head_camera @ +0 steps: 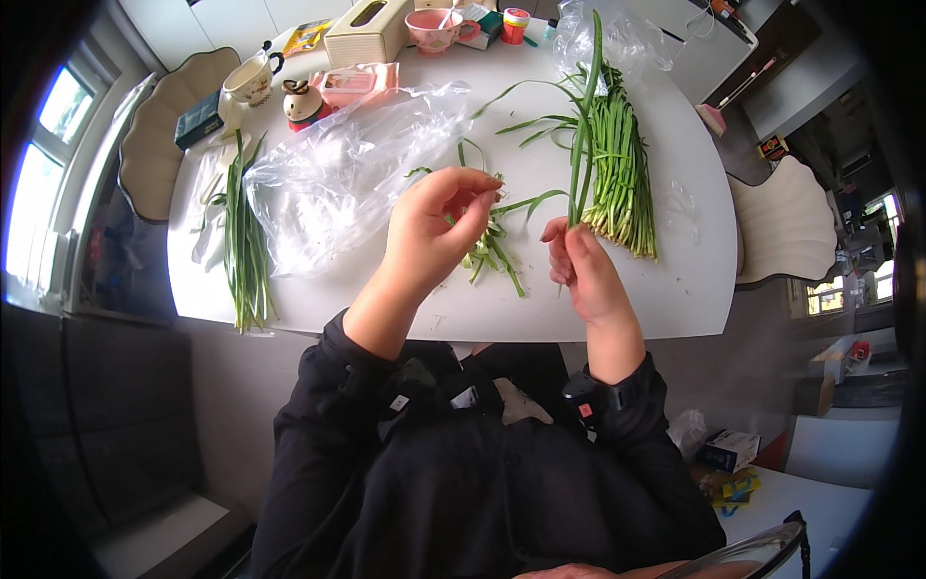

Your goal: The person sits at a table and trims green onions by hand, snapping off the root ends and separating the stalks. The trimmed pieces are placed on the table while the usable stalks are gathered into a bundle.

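My right hand grips a few long Chinese chive leaves near their lower ends, and they stand up from the fist. Over a small heap of chive scraps, my left hand has its thumb and forefinger brought close together. Whether a small bit sits between those fingertips cannot be made out. Just right of the held leaves lies a thick tied bunch of chives, pale stem ends towards me. A thinner loose bundle of chives rests at the table's left side.
A crumpled clear plastic bag spreads across the white table left of centre. Another clear bag lies at the back right. A wipes pack, a round-headed figurine, a tissue box and cups stand along the back.
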`<act>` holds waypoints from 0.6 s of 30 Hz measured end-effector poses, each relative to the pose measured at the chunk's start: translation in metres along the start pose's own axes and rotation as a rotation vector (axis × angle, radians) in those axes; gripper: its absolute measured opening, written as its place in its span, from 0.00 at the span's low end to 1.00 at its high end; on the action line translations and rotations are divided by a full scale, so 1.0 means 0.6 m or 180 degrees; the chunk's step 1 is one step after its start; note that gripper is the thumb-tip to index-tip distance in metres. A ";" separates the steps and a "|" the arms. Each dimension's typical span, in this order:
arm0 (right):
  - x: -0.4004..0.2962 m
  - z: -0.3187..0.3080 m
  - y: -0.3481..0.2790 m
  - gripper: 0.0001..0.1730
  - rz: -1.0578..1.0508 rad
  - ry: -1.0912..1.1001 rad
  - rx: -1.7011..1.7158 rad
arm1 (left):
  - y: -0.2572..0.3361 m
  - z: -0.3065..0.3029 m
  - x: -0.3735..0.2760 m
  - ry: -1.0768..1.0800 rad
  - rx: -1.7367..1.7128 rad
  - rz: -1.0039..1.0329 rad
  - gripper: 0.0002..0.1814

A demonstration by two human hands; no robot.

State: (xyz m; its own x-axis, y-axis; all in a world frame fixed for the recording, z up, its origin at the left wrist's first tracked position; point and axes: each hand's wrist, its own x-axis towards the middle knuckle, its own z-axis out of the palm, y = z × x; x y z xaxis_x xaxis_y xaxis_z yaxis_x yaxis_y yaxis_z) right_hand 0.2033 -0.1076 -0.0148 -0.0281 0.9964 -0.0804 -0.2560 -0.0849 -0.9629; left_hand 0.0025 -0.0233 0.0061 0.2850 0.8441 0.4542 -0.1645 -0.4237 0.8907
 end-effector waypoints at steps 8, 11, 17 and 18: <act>0.001 -0.005 -0.002 0.29 -0.0042 0.0316 -0.0193 | 0.014 0.016 -0.006 -0.0753 0.0589 -0.0210 0.20; 0.002 0.000 -0.002 0.27 -0.0212 0.0385 -0.0171 | -0.003 0.030 -0.018 -0.0874 0.0312 -0.0814 0.15; -0.002 -0.012 -0.006 0.19 -0.0482 0.0680 0.0541 | -0.011 -0.001 -0.032 -0.0505 -0.0292 -0.1441 0.10; -0.005 -0.013 -0.014 0.17 -0.0440 0.0730 0.0558 | -0.006 -0.008 -0.030 -0.0612 0.0307 -0.1068 0.09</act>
State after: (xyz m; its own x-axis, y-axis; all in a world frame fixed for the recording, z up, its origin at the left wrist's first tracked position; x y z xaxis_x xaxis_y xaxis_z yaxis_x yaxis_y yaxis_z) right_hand 0.2128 -0.1099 -0.0086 0.2320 0.9723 -0.0270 -0.4053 0.0714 -0.9114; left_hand -0.0067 -0.0353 -0.0055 0.4810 0.8678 0.1247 0.0547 -0.1717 0.9836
